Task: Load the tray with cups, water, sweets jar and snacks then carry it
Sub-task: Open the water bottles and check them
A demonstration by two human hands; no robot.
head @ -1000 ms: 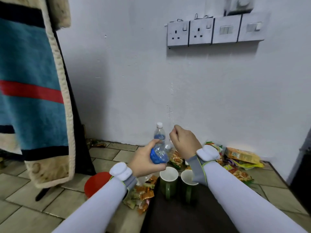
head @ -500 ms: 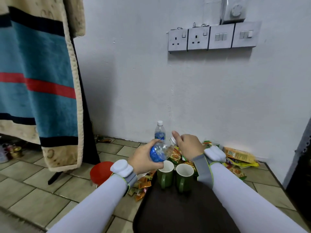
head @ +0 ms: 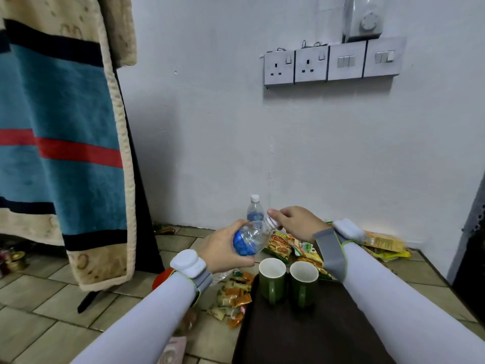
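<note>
- Change over the last second: the water bottle (head: 250, 239) in the left hand (head: 223, 249) went from near upright to tipped well over, neck pointing right and up, blue label low by the palm.
- Left hand is wrapped around the bottle's lower body, a firm grasp.
- Right hand (head: 295, 222) moved from a loose fist above the bottle to fingertips pinched on the white cap (head: 271, 222). Cap looks seated on the neck; can't tell if it's being turned or only steadied.
- The camera also pulled back and up; more of the hanging striped blanket (head: 60, 132) and the wall sockets (head: 295, 67) now show.
- Bottle is in the air, just behind and above the two green mugs (head: 287, 279), not on the tray.
- Dark tray (head: 315, 334) so far carries only the mugs, side by side at its far edge.
- Second water bottle (head: 255, 210) stands upright on the floor against the wall, untouched.
- Snack packets (head: 282, 245) lie on the tiles beyond the mugs, wrapped sweets (head: 233, 295) just left of the tray; all off it. The red lid (head: 161, 278) behind the left wrist may belong to the sweets jar; can't confirm.
- My read: cups done, water step in hand. The tilt plus cap grip suggests checking or tightening the cap, or opening to pour. Either way the bottle has yet to land, then the jar and snacks.
- Risk: a loose cap on a tipped bottle leaks over the mugs.
</note>
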